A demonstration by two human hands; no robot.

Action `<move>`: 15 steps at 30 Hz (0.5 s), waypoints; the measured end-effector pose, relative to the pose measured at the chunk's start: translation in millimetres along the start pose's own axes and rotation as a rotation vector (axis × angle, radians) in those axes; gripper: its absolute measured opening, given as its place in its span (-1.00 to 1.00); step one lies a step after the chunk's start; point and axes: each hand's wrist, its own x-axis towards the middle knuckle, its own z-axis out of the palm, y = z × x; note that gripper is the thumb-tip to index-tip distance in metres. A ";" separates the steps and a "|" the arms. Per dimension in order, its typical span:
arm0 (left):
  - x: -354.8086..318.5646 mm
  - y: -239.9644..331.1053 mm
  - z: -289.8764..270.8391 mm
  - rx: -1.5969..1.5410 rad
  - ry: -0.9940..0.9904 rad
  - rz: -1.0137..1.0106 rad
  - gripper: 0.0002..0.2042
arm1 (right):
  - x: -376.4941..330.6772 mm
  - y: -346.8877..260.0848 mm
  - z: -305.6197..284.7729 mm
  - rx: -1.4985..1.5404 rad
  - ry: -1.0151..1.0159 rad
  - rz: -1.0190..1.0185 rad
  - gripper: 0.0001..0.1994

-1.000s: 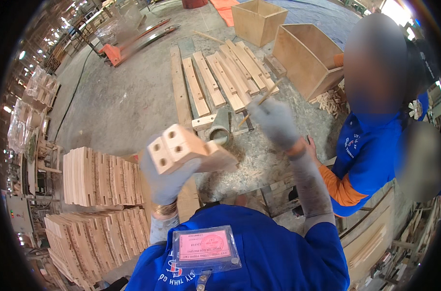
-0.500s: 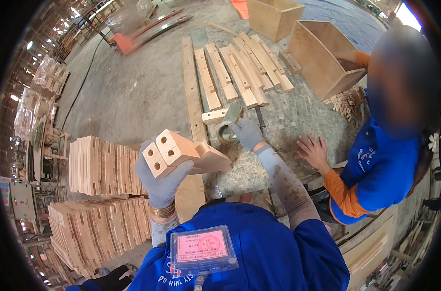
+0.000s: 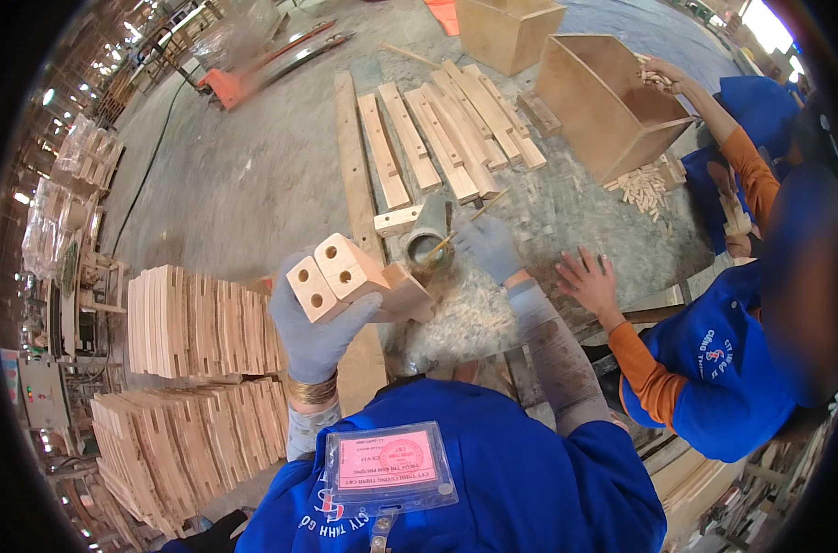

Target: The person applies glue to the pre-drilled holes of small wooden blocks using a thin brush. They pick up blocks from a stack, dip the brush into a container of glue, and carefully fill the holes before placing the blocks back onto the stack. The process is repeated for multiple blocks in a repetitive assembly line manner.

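Observation:
In my gloved left hand (image 3: 316, 324) are two pale wooden bars (image 3: 350, 267), gripped side by side. Their end faces, with round drilled holes, point up toward me. My gloved right hand (image 3: 489, 249) is closed around a thin wooden stick (image 3: 481, 208), whose lower end reaches the mouth of a grey-green cylindrical pot (image 3: 427, 238). The pot lies tilted on the worktable (image 3: 539, 221). A short drilled wooden block (image 3: 398, 221) sits just left of the pot. My fingertips on the stick are partly hidden.
Several drilled wooden rails (image 3: 437, 129) lie in a row at the far side. A plywood box (image 3: 585, 120) and a dowel pile (image 3: 642, 187) are at far right. Stacked wooden parts (image 3: 198, 318) stand at left. A co-worker's hand (image 3: 589, 288) rests on the table.
My right hand has drawn back slightly from the pot's mouth, and the stick now shows. The co-worker has leaned away to the right, raising a hand with dowels over the box.

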 end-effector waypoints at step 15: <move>15.4 17.0 98.8 0.027 -0.344 0.232 -0.47 | -82.9 -263.0 -21.8 -0.061 0.326 -0.540 -0.80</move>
